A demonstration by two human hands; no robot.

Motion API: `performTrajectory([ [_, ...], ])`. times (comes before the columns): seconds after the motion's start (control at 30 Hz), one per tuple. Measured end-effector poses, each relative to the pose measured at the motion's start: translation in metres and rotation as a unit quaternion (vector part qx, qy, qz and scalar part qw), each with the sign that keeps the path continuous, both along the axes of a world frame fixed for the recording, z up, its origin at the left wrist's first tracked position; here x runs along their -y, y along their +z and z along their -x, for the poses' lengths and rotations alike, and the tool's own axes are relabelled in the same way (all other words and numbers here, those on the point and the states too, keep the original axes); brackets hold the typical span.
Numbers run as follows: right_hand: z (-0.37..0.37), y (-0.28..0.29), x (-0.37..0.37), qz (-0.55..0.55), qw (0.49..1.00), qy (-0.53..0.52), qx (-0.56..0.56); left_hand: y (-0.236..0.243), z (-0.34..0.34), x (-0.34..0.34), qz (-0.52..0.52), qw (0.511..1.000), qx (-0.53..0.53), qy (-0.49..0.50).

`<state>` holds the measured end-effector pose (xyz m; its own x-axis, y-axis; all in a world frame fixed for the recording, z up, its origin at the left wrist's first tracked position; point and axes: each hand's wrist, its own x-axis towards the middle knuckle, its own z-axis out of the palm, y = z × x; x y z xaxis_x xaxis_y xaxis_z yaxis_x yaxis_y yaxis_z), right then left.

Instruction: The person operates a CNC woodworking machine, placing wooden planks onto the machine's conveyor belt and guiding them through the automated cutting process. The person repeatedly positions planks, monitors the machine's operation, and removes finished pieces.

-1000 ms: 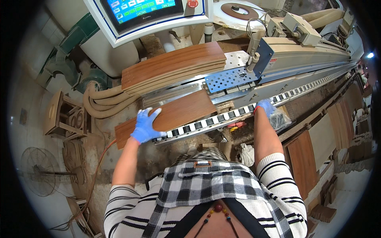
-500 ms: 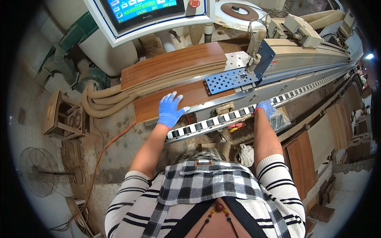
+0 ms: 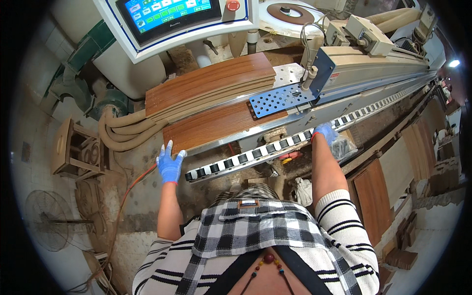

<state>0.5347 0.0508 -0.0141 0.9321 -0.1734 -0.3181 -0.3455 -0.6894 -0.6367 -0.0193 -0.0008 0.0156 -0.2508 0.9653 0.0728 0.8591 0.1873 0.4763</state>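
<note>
My left hand (image 3: 170, 165), in a blue glove with pale fingertips, is open with fingers spread. Its fingertips are at the left end of a brown wood-grain board (image 3: 206, 129). This board lies flat along the machine's metal edge, its right part reaching the blue perforated plate (image 3: 280, 102). My right hand (image 3: 324, 132), gloved the same way, is at the roller rail (image 3: 255, 154), right of the blue plate. Its fingers are mostly hidden, so I cannot tell whether they grip the rail or rest on it.
Behind the board rises a stack of similar boards (image 3: 211, 84). A control screen panel (image 3: 169, 17) with a red button hangs above it. The long beige machine body (image 3: 373, 71) runs to the far right. Dust hoses (image 3: 115, 135) and an orange hose (image 3: 125, 189) lie at left.
My left hand has slid left along the board, from its front edge to its left end. The board looks about the same against the blue plate. My right hand stays at the rail.
</note>
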Motion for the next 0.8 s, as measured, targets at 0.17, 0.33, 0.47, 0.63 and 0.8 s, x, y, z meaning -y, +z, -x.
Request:
performTrajectory([
  [0.17,0.009,0.016,0.006,-0.010,1.000,0.014,-0.011,0.007,-0.008,-0.001,0.030,0.999,-0.036,0.021],
  [0.33,0.008,0.019,0.006,0.006,0.999,0.033,-0.035,0.003,-0.009,0.000,0.026,0.999,-0.037,0.029],
  [0.47,0.007,0.018,0.007,0.001,0.998,0.033,-0.047,0.006,-0.011,0.000,0.021,0.999,-0.037,0.028],
  [0.63,0.004,0.006,0.004,0.018,1.000,0.015,-0.001,0.009,-0.011,-0.001,0.021,0.999,-0.040,0.026],
  [0.8,0.012,0.027,0.009,0.006,0.998,0.047,-0.049,0.013,-0.013,0.001,0.016,0.999,-0.038,0.029],
])
